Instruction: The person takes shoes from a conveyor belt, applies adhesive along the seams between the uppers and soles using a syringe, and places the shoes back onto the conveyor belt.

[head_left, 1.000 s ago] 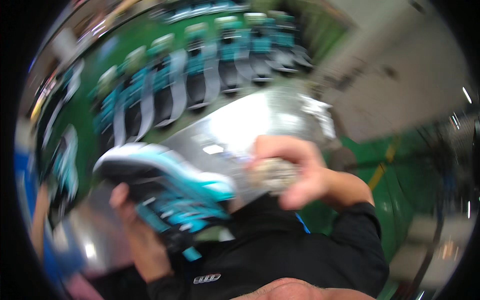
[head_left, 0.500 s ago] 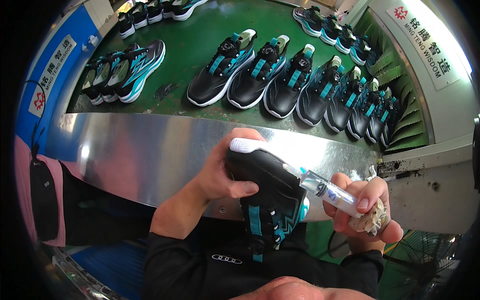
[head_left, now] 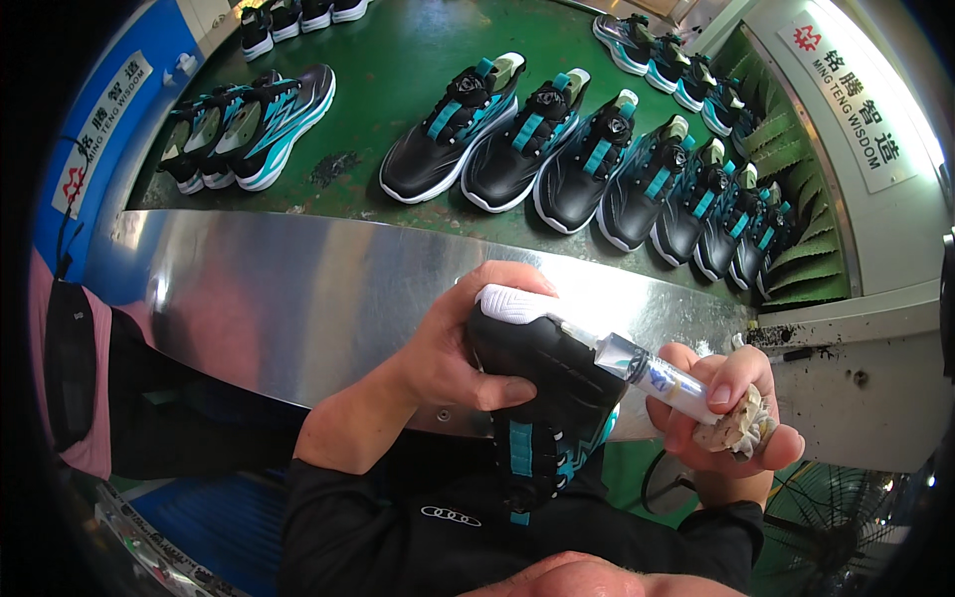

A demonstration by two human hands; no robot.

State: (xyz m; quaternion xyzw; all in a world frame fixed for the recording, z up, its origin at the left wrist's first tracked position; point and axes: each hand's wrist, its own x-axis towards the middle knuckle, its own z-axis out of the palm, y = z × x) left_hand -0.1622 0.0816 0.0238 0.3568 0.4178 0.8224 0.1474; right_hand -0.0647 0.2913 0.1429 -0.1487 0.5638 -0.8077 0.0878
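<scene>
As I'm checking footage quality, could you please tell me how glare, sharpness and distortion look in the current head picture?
Head view: glare whitens the metal ledge to the right of the left hand; head view: the held shoe and syringe look fairly sharp; head view: the ledge's edges bow, and the picture's corners go black.

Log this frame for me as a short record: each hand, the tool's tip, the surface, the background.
Left hand: grips a black shoe near its toe
Right hand: holds a clear syringe and a crumpled pale wad
Syringe tip: at the shoe's white sole edge; contact unclear
Surface: metal ledge beside a green surface
Background: rows of black-and-teal shoes
</scene>
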